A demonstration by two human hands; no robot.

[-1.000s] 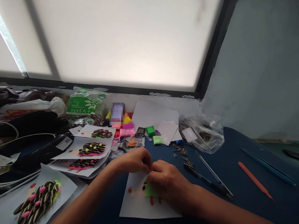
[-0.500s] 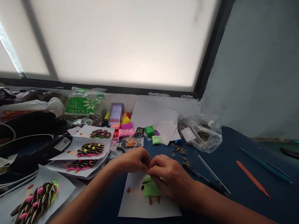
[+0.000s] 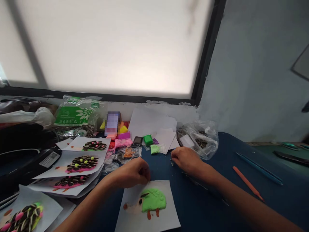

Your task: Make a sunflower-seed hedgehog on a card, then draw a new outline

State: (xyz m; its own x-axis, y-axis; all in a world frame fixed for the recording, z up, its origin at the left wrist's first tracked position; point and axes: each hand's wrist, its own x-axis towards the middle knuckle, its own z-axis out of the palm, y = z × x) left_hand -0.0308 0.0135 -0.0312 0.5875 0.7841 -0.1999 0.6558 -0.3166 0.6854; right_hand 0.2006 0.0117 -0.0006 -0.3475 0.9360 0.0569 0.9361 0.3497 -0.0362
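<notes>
A white sheet of paper (image 3: 172,219) lies before me with a hedgehog on it: a light green clay body (image 3: 154,200), brown feet and nose, and a black eye. One dark sunflower seed (image 3: 145,195) lies at the green body's upper left. My left hand (image 3: 136,173) is closed at the sheet's top edge, fingertips curled under; what they hold is hidden. Up and to the right, my right hand (image 3: 187,160) is over the loose seeds, fingers bent down together. A bit of seed (image 3: 172,163) shows at its fingertips; the rest is covered.
At left are finished seed hedgehogs on paper (image 3: 82,163) and a green seed bag (image 3: 72,114). Clay packets (image 3: 147,139) and blank sheets (image 3: 152,124) lie at the back. A clear bag of seeds (image 3: 201,138) stands behind my right hand; an orange tool (image 3: 248,182) and blue tweezers (image 3: 259,168) lie right.
My right hand has left the green clay body and moved up and right to the loose seeds. My left hand stays near the sheet's top edge, and the whole view has shifted.
</notes>
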